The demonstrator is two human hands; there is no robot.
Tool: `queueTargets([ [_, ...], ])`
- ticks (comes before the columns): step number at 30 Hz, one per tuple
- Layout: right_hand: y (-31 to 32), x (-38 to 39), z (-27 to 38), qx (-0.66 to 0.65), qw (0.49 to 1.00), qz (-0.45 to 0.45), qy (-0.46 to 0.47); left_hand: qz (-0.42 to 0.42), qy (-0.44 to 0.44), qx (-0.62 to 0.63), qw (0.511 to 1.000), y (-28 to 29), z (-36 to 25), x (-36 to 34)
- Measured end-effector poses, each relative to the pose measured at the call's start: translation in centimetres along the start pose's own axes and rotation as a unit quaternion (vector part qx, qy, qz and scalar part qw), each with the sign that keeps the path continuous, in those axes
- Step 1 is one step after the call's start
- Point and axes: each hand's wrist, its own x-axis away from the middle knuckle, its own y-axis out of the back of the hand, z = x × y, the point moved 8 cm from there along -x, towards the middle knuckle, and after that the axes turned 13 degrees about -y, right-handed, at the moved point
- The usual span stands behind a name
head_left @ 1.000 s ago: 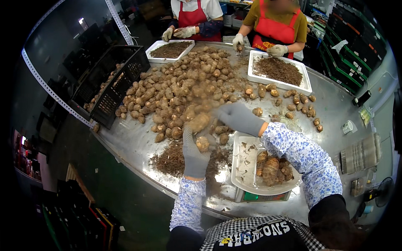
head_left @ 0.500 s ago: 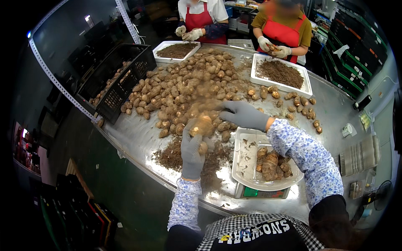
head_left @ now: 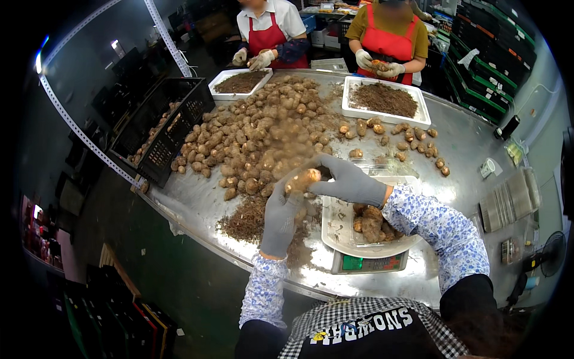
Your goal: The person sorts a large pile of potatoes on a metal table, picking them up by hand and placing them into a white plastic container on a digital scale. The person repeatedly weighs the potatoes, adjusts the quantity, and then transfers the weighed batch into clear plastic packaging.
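Evidently we are gripping a taro corm (head_left: 304, 179) in our left hand (head_left: 278, 218) between the corm heap (head_left: 251, 134) and the white tray (head_left: 328, 230) on the digital scale (head_left: 382, 263), apparently steadying it, while our right hand (head_left: 354, 182) is arching beside its pale end, grip unclear.

The left grip (head_left: 278, 220) and the right grip (head_left: 351, 182) are covered by matching plain grey, close-fitting gloves, which end in snug cuffs at the wrists. Loose white sleeve covers with a small blue-violet floral print dress both forearms, the left cover (head_left: 263, 290) and the right cover (head_left: 436, 233) alike, giving way to black upper sleeves (head_left: 469, 302) nearer the elbows. Across the front is a black-and-white gingham apron (head_left: 302, 326) with a black panel (head_left: 382, 339) bearing bold white block lettering and a little yellow motif (head_left: 320, 337).
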Motion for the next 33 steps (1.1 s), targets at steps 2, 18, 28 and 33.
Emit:
queueTargets([
  [2,0.8,1.0,1.9,0.015,0.990,-0.076,0.118,-0.011,0.001,-0.055,0.998,-0.4,-0.4,-0.1],
  [18,3.9,-0.1,1.6,0.103,0.975,-0.167,0.103,-0.039,-0.045,-0.098,0.993,-0.6,-2.4,2.9],
  [28,10.7,11.1,-0.4,-0.017,0.953,-0.294,0.069,-0.084,-0.032,-0.164,0.982,-1.4,-4.0,5.7],
  [33,12.9,18.4,-10.1,-0.004,0.948,-0.314,-0.057,-0.057,0.098,-0.205,0.972,0.1,0.6,8.5],
])
